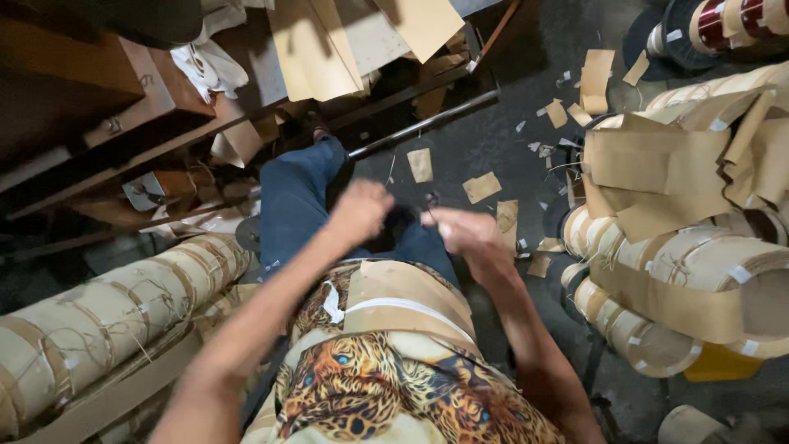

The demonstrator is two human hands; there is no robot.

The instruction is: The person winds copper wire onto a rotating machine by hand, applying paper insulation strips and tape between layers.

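Littered floor (493, 140); two hands, left hand (360, 210), right hand (467, 233), both blurred.

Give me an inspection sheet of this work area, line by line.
Surface: dark floor, dusty, littered.
Job's things: brown paper strip lying across the lap; small dark thing between the hands, too blurred to name.
Clutter: paper scraps; paper-wrapped coils at the left and at the right; metal rod.
Grippers: left hand and right hand close together, blurred, grip unclear.
Cables: nothing seen.
Surroundings: wooden bench, white cloth, wire spools.
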